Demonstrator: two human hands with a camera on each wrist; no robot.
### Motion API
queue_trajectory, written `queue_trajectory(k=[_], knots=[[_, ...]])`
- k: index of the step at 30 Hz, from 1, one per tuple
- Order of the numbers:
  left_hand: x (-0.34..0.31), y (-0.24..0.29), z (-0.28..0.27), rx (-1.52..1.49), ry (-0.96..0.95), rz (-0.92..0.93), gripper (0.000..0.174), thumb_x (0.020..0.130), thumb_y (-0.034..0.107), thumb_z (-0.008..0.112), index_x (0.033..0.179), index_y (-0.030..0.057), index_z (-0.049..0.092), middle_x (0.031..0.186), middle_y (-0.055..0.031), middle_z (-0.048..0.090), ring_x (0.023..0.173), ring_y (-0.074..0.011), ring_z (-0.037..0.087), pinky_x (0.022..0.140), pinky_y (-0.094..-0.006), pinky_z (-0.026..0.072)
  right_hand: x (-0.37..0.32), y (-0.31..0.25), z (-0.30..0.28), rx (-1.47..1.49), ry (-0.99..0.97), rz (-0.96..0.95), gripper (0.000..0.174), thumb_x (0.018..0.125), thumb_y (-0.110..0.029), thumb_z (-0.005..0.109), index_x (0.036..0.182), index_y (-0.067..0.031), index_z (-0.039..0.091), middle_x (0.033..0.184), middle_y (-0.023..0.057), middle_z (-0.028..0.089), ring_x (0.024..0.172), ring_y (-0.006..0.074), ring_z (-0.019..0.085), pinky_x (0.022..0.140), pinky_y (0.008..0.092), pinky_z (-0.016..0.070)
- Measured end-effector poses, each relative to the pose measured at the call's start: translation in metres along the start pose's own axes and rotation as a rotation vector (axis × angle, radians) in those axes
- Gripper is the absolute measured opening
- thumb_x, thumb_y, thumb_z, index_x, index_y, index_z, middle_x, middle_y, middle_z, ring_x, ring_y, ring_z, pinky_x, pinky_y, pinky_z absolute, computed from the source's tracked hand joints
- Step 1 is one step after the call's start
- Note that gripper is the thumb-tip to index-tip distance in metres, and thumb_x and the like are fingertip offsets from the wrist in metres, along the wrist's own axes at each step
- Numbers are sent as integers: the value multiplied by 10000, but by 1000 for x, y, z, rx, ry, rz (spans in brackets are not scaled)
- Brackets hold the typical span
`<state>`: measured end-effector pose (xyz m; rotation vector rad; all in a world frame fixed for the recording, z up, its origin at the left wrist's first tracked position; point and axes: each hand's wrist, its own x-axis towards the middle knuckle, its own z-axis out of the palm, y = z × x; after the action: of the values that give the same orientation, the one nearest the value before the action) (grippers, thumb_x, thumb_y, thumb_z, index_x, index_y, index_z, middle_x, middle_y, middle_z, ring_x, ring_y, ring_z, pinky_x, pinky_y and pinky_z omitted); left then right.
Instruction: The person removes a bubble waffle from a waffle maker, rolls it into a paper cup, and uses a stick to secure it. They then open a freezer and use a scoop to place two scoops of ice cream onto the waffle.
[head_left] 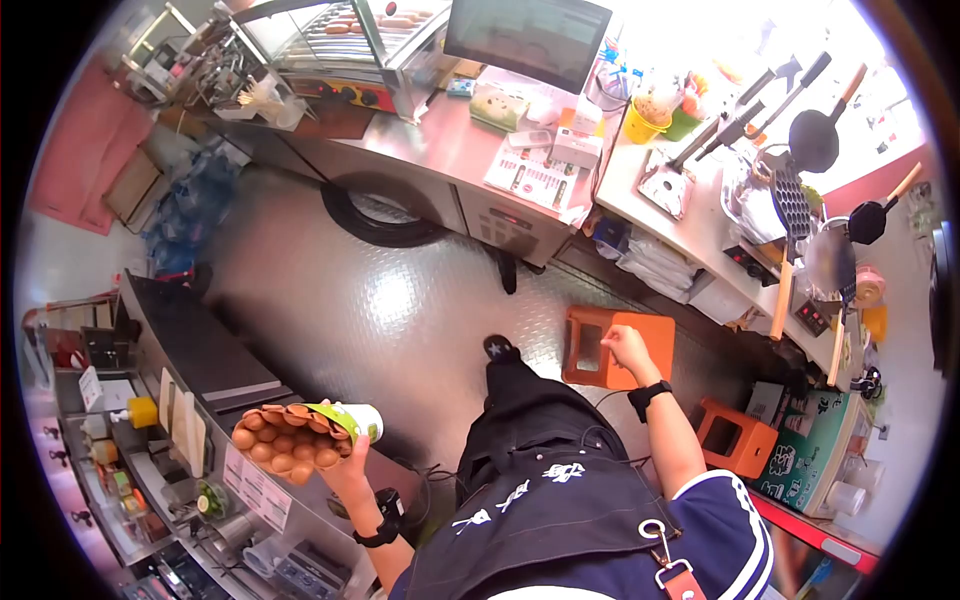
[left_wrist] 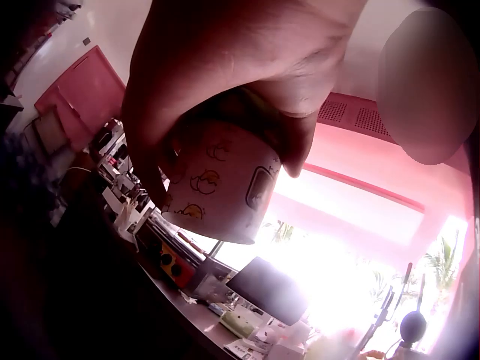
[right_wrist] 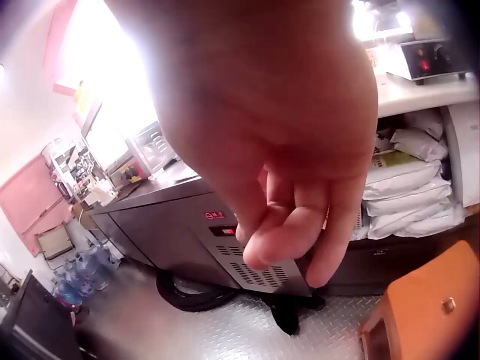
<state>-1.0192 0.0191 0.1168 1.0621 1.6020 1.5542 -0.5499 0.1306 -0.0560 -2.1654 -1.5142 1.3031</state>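
In the head view my left hand (head_left: 350,472) grips a white and green paper cup (head_left: 362,420) at the lower left. A brown bubble waffle (head_left: 284,442), curled into a cone, sticks out of the cup toward the left. Up close in the left wrist view, fingers and thumb wrap the cup (left_wrist: 221,184), which has small chick drawings on its side. My right hand (head_left: 628,348) hangs in the air above an orange stool (head_left: 655,325). Its fingers are loosely curled with nothing in them, as the right wrist view also shows.
A counter (head_left: 410,150) along the far side bears a sausage roller, a monitor (head_left: 525,40) and boxes. Waffle pans with wooden handles (head_left: 782,300) jut out at the right. A dark-topped counter (head_left: 190,340) stands at the left. Another orange stool (head_left: 738,440) sits at the lower right.
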Motion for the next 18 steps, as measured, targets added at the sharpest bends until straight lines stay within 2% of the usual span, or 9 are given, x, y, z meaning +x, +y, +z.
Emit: queue_trajectory(k=[3,4,5,7,8,11,15,17,18], knots=[[33,-3,-4,4,1,27,707,735,-33,631,1382,-36,346,1383,-156,430,1255,-271,468,1085,-392,327,24,-50,21,-127,88,-24,164,886,-124,597,776,-4,619,494,54,546,485,152,594,441,287,465],[48,-4,-7,-9,-7,44,703,740,-30,630,1384,-37,347,1384,-156,429,1261,-272,463,1088,-392,323,38,-61,29,6,12,93,140,866,-143,613,805,-18,631,590,84,622,498,165,600,484,297,466],[63,-9,-14,-5,-14,46,703,740,-30,630,1384,-37,347,1384,-156,429,1261,-272,463,1088,-392,323,59,-62,39,14,13,96,140,866,-143,613,805,-18,631,590,84,622,498,165,600,484,297,466],[93,-19,-36,100,-37,120,770,754,44,676,1421,18,291,1383,-134,421,1263,-266,455,1083,-382,333,100,-71,56,441,-53,12,86,870,-78,583,865,5,607,609,87,625,522,167,605,497,279,482],[112,-16,-46,221,-90,162,749,747,-4,646,1413,-37,303,1390,-150,417,1291,-278,428,1093,-392,315,121,-82,57,476,-73,-50,78,878,-31,549,920,28,577,621,99,622,524,170,605,492,277,495],[172,-10,-47,74,-78,145,763,747,15,654,1416,-37,290,1387,-150,416,1285,-282,434,1090,-396,321,182,-131,57,544,-198,-12,84,875,-55,555,930,4,579,652,89,625,540,160,603,463,290,454],[246,13,-36,42,110,91,824,739,123,727,1421,37,272,1394,-117,406,1270,-280,444,1094,-406,324,244,-245,77,157,-320,-70,195,909,-134,561,791,16,595,488,87,549,359,168,518,381,317,400],[284,12,-40,33,113,152,801,747,65,697,1422,20,267,1389,-145,404,1276,-314,440,1088,-436,329,287,-276,121,199,-369,-122,206,911,-143,543,793,12,608,498,101,562,394,168,548,402,320,396],[300,11,-42,24,141,145,816,747,49,693,1428,15,244,1387,-141,406,1269,-309,449,1083,-430,340,304,-291,145,251,-397,-236,121,882,-63,521,882,22,607,565,112,603,480,176,592,480,308,461]])
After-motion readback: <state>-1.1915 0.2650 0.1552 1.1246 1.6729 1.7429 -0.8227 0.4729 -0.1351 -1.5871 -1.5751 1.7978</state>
